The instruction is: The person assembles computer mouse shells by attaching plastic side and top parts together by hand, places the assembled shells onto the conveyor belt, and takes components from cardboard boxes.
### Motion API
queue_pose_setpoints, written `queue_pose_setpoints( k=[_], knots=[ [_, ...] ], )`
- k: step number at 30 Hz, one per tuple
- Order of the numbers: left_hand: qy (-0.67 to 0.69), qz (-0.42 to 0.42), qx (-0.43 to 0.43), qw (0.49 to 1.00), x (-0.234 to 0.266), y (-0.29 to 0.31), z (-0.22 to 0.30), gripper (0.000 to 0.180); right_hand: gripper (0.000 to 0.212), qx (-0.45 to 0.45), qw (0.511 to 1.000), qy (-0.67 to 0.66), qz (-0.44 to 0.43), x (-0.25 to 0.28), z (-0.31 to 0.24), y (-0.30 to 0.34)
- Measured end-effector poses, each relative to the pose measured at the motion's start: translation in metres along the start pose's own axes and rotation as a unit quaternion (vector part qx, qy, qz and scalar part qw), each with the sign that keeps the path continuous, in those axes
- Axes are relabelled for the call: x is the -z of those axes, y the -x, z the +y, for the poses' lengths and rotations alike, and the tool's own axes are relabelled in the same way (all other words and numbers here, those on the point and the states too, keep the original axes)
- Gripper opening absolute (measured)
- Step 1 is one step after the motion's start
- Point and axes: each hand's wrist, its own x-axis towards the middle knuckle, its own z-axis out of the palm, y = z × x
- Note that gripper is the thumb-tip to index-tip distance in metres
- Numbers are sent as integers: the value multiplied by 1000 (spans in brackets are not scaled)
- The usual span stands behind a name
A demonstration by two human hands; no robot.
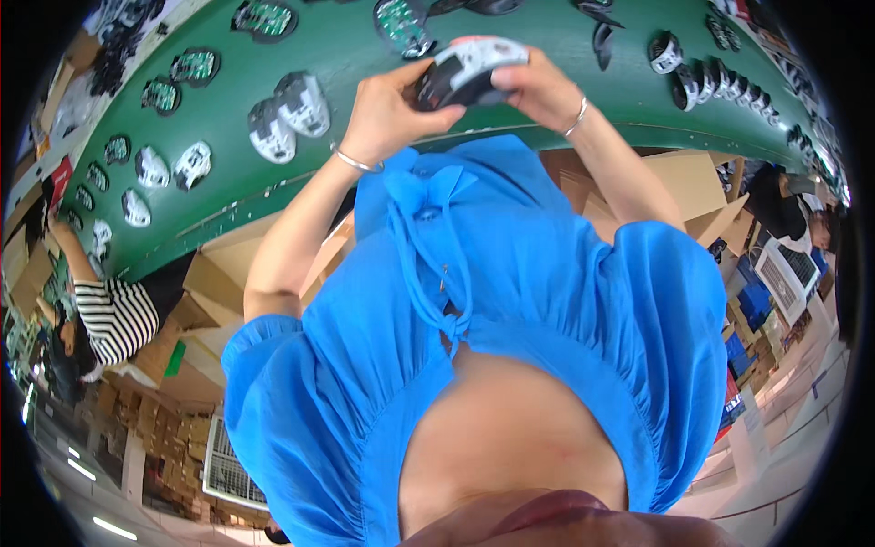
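Observation:
Over the green worktable (365, 41), a black and white computer mouse (478, 62) is held up between my two hands. My left hand (394, 111) closes on its left end, thumb along the near side. At the other end, my right hand (544, 91) grips it with the fingers bent round it. Just beyond lies a mouse base with a bare green circuit board (403, 25). Two grey-white mouse shells (303, 104) rest side by side left of my left hand. Dark curved parts (602, 44) lie to the right of my right hand.
More circuit-board bases (195, 66) and white shells (152, 168) are spread along the left of the table. A row of mice (720, 80) runs down the right. Open cardboard boxes (697, 187) stand below the near edge. A person in a striped top (117, 314) works at far left.

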Motion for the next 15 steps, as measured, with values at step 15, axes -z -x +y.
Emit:
queue_pose_setpoints(
  k=[15],
  knots=[
    [536, 148, 160, 816, -26, -25, -38, 33, 57, 375, 734, 523, 217, 6, 28, 0]
  ],
)
